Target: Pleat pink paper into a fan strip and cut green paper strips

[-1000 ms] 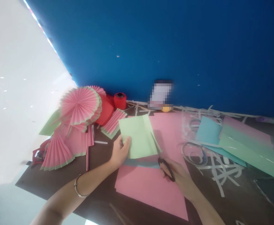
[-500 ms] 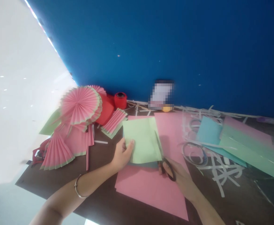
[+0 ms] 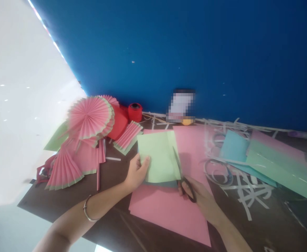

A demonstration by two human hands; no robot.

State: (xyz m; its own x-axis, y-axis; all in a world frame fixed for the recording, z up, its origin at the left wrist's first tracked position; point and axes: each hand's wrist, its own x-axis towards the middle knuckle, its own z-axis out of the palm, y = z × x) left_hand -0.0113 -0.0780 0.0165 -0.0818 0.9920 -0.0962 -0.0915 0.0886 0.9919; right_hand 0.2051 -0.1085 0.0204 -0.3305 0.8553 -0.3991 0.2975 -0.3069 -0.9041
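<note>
My left hand point(image 3: 136, 172) pinches the lower left edge of a light green sheet of paper point(image 3: 157, 155), held just above the table. My right hand point(image 3: 199, 197) is closed around the black handles of a pair of scissors point(image 3: 183, 175). Their blades reach up into the right side of the green sheet. A narrow strip along that sheet's right edge is partly parted from it. Under both hands lies a large pink sheet point(image 3: 169, 210).
Pink pleated paper fans point(image 3: 89, 117) and folded fan pieces point(image 3: 64, 171) are piled at the left, beside a red tape roll point(image 3: 134, 112). White paper strips point(image 3: 248, 196), blue and green sheets point(image 3: 274, 161) cover the right. A blue wall point(image 3: 195, 52) backs the dark table point(image 3: 111, 175).
The green sheet has shifted slightly right and down with my left hand. The scissors have moved further up along the sheet's right side.
</note>
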